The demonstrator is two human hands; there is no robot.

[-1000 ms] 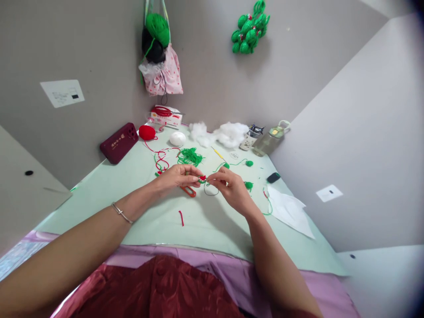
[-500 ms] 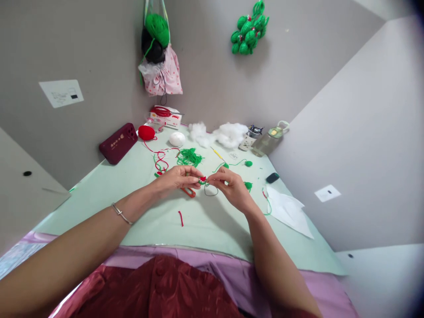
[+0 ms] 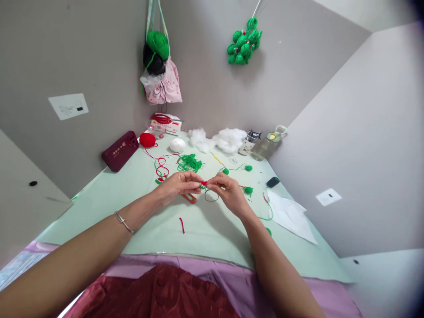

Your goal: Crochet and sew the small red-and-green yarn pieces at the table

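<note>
My left hand [image 3: 179,183] and my right hand [image 3: 225,191] meet over the middle of the pale green table [image 3: 139,207]. Both pinch a tiny red and green crochet piece [image 3: 203,183] between their fingertips. A dark thread loop [image 3: 211,197] hangs below the piece, under my right hand. Red-handled scissors [image 3: 190,197] lie on the table just beneath my left hand. A short red yarn scrap [image 3: 181,224] lies nearer to me.
A red yarn ball [image 3: 147,139], white egg-shaped object [image 3: 177,145], white stuffing [image 3: 225,139], a bottle [image 3: 266,145] and a maroon case [image 3: 119,150] line the back. Loose green yarn [image 3: 189,162] lies behind my hands. White paper [image 3: 291,214] lies at right. Green crochet balls [image 3: 243,42] hang on the wall.
The camera has tilted up a little, so everything sits slightly lower in view. My hands stay pinched together on the small piece.
</note>
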